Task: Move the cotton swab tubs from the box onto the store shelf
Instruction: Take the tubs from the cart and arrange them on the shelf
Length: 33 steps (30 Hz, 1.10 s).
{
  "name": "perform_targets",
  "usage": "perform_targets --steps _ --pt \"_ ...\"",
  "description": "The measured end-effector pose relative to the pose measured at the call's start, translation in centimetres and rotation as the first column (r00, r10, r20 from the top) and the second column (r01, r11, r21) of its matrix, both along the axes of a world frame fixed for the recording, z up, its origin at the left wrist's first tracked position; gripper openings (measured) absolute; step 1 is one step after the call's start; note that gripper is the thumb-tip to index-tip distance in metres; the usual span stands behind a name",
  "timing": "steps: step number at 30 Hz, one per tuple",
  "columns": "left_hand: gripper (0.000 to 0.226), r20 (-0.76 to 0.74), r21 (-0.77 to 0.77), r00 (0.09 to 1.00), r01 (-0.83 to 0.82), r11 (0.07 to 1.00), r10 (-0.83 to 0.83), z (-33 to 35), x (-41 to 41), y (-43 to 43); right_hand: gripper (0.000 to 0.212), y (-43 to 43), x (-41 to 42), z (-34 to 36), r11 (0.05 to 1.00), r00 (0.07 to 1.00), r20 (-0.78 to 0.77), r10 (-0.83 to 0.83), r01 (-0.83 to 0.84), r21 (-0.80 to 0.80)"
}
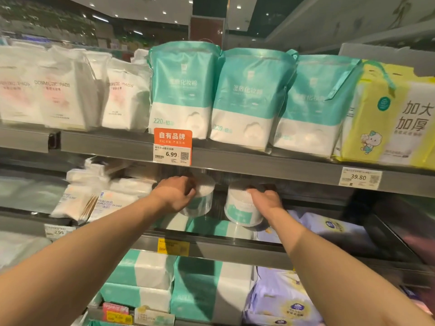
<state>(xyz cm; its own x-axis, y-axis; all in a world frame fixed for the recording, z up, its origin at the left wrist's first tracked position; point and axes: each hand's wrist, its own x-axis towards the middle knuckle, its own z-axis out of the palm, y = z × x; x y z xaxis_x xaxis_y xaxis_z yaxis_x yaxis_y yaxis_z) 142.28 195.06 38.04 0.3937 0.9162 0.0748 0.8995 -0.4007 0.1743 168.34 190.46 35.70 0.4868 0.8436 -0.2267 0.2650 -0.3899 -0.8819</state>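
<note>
Left hand (175,194) gripping upright left tub (200,198), right hand (264,200) gripping upright right tub (240,208), on shelf (211,241)

two cotton swab tubs (202,196) (240,208), three teal cosmetic cotton bags (182,90) (250,97) (313,104), two hands (175,192) (264,200), one orange tag (173,136)

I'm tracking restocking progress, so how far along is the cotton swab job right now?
No tubs stand released on the middle shelf yet. In hand: the left hand grips one tub, the right hand another tub. Left: letting go. The box is out of view.
</note>
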Motion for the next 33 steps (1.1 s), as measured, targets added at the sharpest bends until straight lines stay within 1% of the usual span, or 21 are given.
perform_targets --steps 2,4,6,9,10,11,13,14,15,16,17,18,19,20,21,22,23,25,28,30,33 --pt "0.026 -0.021 -0.002 1.0 0.024 1.0 -0.024 0.0 -0.3 0.6 0.045 0.9 0.2 -0.6 1.0 0.999 -0.024 -0.031 0.031 -0.005" --pt "0.028 -0.051 0.022 0.998 0.027 0.999 -0.026 -0.1 -0.6 1.2 0.052 1.5 0.2 -0.7 0.999 0.998 -0.029 -0.049 0.049 0.016" --pt "0.03 -0.06 0.048 0.998 0.033 0.998 -0.03 -0.4 -0.9 1.9 0.054 2.2 0.1 -0.6 1.0 0.998 0.05 -0.028 0.027 0.006" --pt "0.032 -0.072 0.068 0.997 0.047 0.997 -0.042 -0.9 -1.1 2.4 0.074 2.7 -0.2 0.1 0.99 0.966 0.245 0.082 -0.05 -0.131" --pt "0.032 -0.071 0.073 0.996 0.052 0.996 -0.046 -1.0 -1.1 2.5 0.084 2.7 -0.5 0.6 0.977 0.937 0.313 0.156 -0.099 -0.19" --pt "0.032 -0.071 0.074 0.996 0.053 0.996 -0.048 -1.1 -1.1 2.7 0.094 2.9 -0.8 0.9 0.947 0.883 0.38 0.276 -0.182 -0.266" --pt "0.031 -0.067 0.07 0.997 0.044 0.997 -0.04 -1.1 -1.1 2.9 0.108 2.6 -2.0 1.9 0.848 0.722 0.47 0.508 -0.322 -0.422" --pt "0.031 -0.068 0.063 0.997 0.037 0.997 -0.033 -1.1 -1.1 3.0 0.109 2.5 -2.5 2.2 0.814 0.651 0.506 0.566 -0.345 -0.467" --pt "0.03 -0.074 0.057 0.997 0.034 0.998 -0.029 -1.0 -1.1 3.1 0.104 2.6 -2.9 2.3 0.804 0.616 0.53 0.583 -0.342 -0.487" --pt "0.03 -0.078 0.053 0.996 0.034 0.998 -0.03 -0.9 -1.1 3.1 0.096 2.7 -3.1 2.3 0.818 0.623 0.543 0.563 -0.326 -0.474" --pt "0.03 -0.082 0.051 0.996 0.036 0.998 -0.032 -0.9 -1.1 3.1 0.088 2.7 -3.1 2.2 0.849 0.678 0.528 0.512 -0.306 -0.431" --pt "0.03 -0.085 0.049 0.996 0.038 0.998 -0.033 -0.8 -1.1 3.1 0.08 2.7 -3.0 2.2 0.889 0.767 0.471 0.435 -0.284 -0.359" --pt "0.031 -0.095 0.044 0.995 0.035 0.998 -0.03 -0.8 -1.1 3.1 0.067 2.8 -2.6 2.0 0.936 0.872 0.367 0.323 -0.236 -0.263" --pt "0.032 -0.109 0.042 0.994 0.028 0.999 -0.023 -0.7 -1.1 3.1 0.052 2.8 -2.3 1.8 0.969 0.952 0.224 0.207 -0.168 -0.181" --pt "0.035 -0.127 0.041 0.992 0.021 0.999 -0.015 -0.7 -1.1 3.1 0.04 2.7 -2.0 1.6 0.984 0.99 0.068 0.124 -0.114 -0.139" --pt "0.037 -0.143 0.046 0.99 0.016 0.999 -0.01 -0.7 -1.0 3.2 0.034 2.4 -1.7 1.3 0.991 0.995 -0.063 0.072 -0.079 -0.11" --pt "0.038 -0.155 0.05 0.988 0.012 0.999 -0.004 -0.8 -0.9 3.2 0.033 2.3 -1.4 1.0 0.994 0.989 -0.145 0.04 -0.054 -0.099" --pt "0.038 -0.153 0.047 0.988 0.007 0.999 0.0 -0.8 -0.9 3.2 0.032 1.9 -1.1 0.6 0.995 0.977 -0.215 0.007 -0.029 -0.101" --pt "0.039 -0.131 0.036 0.991 -0.004 0.999 0.009 -1.1 -1.0 3.4 0.033 1.7 -1.0 0.6 0.994 0.975 -0.223 -0.011 -0.014 -0.108" --pt "0.046 -0.13 0.031 0.992 0.002 1.0 0.002 -1.1 -1.2 3.5 0.035 1.3 -1.1 1.1 0.993 0.976 -0.22 0.003 -0.028 -0.111" --pt "0.057 -0.115 0.011 0.993 0.006 1.0 -0.005 -1.1 -1.4 3.4 0.029 1.2 -1.0 1.2 0.994 0.976 -0.217 -0.014 -0.01 -0.109"
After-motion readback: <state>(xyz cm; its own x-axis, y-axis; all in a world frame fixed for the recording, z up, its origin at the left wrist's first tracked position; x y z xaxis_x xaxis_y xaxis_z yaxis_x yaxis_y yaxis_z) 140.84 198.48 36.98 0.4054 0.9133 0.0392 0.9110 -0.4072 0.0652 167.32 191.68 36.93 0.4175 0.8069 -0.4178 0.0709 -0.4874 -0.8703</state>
